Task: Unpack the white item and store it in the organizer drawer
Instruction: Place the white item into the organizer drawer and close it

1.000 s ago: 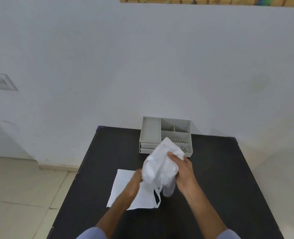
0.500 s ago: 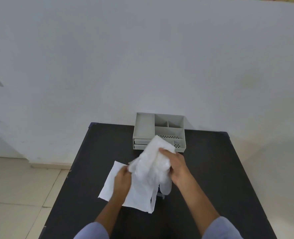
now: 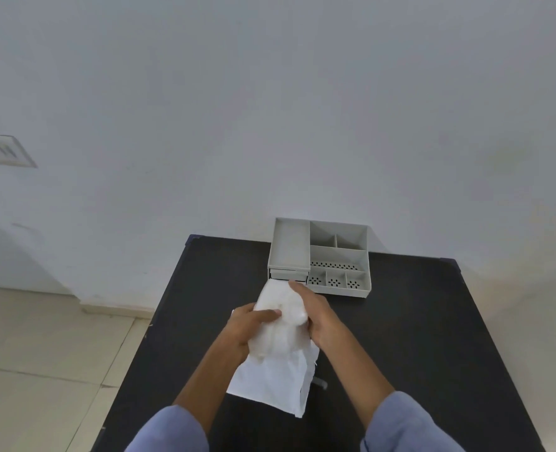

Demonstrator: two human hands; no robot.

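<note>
1. The person is holding a crumpled white item (image 3: 281, 321) up off the black table (image 3: 433, 337), squeezed between both hands. The left hand (image 3: 248, 324) is gripping its near-left side, thumb laid across the front, and the right hand (image 3: 315, 316) is cupping the right side, fingers curled round.
2. Guessing that two-handed hold is for bunching it small enough to fit the drawer.
3. A flat white wrapper (image 3: 270, 383) is hanging just under the hands, probably the packaging it's being pulled out of.
4. The grey organizer (image 3: 319, 256) is sitting just beyond the hands. Its drawer (image 3: 288, 274) is looking barely open, honestly hard to tell.
5. The bundle is hiding most fingertips, and there's a small thing (image 3: 320, 383) below the right wrist that can't be identified.
</note>
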